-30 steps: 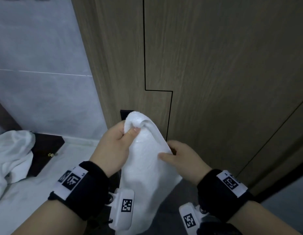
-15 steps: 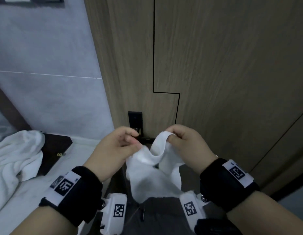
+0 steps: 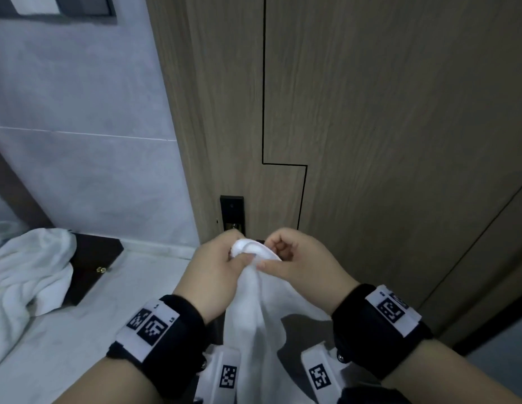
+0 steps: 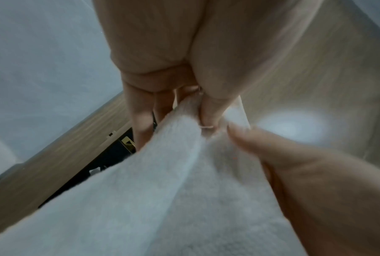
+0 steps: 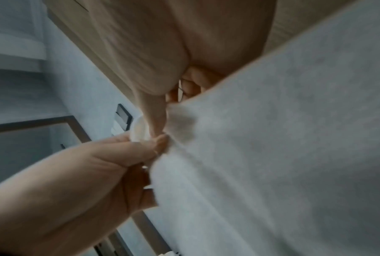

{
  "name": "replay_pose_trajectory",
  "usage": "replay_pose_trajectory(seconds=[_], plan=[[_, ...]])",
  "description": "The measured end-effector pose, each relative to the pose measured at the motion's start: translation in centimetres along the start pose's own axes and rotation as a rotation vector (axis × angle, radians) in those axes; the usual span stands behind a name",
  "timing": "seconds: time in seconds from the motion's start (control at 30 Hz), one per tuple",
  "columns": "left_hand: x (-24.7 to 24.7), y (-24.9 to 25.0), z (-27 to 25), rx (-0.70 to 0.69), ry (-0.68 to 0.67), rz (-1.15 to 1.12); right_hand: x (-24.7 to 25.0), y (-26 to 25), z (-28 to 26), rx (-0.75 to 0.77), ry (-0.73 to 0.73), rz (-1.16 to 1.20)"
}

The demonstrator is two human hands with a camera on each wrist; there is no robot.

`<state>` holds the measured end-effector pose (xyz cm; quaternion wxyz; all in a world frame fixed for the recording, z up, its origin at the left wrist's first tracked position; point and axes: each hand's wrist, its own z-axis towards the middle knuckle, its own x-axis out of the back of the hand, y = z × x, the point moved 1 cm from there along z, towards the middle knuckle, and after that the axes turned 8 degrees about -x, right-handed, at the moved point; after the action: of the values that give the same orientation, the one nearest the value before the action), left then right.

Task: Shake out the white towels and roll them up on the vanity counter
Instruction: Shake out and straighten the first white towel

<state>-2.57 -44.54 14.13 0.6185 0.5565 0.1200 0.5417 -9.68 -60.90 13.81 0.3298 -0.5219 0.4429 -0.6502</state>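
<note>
Both hands sit lower centre of the head view, close together, holding one white towel [image 3: 254,316] up in front of a wooden door [image 3: 385,141].

Left hand [image 3: 216,272]: fingers curled, thumb pressed onto the bunched top edge of the towel, pinching it. The left wrist view confirms it: thumb and fingers clamp the fold between them.

Right hand [image 3: 297,266]: fingers curled in toward the palm, thumb tip on the towel's top edge right beside the left thumb. In the right wrist view its thumb and fingertip pinch the cloth. Both wrist views are blurred, so the finer finger layout is unclear.

The towel's top is bunched into a small rounded lump between the two hands; the rest hangs straight down between the wrists and runs out of the bottom edge of the frame. It is held in the air, not lying on the counter.

Second white towel [image 3: 26,281] lies crumpled at the left edge of the frame on the pale counter [image 3: 122,301], partly draped over a dark box [image 3: 93,263] with a small brass knob.

A black lock plate [image 3: 232,211] on the door shows just above the hands. Grey tiled wall [image 3: 78,112] fills the upper left.

Black wrist straps with printed code tags sit on both forearms.
</note>
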Motion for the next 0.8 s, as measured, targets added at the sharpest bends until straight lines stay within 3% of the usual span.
replay_pose_trajectory(seconds=[0.13, 0.27, 0.47, 0.67, 0.8], plan=[[1.1, 0.5, 0.4, -0.036, 0.017, -0.065, 0.6, 1.9, -0.4, -0.117, -0.034, -0.066], [1.8, 0.8, 0.5, -0.05, 0.021, -0.066, 1.3, 2.7, -0.3, -0.151, 0.102, -0.055], [2.0, 0.5, -0.5, 0.029, -0.034, -0.061, 2.3, 0.4, -0.2, -0.098, 0.196, 0.043], [-0.4, 1.3, -1.5, -0.041, -0.112, 0.04, 0.5, -2.5, -0.8, 0.016, 0.064, 0.007], [-1.0, 1.3, -1.3, -0.102, -0.048, 0.156, 0.0, -2.5, -0.9, 0.03, 0.129, 0.013]])
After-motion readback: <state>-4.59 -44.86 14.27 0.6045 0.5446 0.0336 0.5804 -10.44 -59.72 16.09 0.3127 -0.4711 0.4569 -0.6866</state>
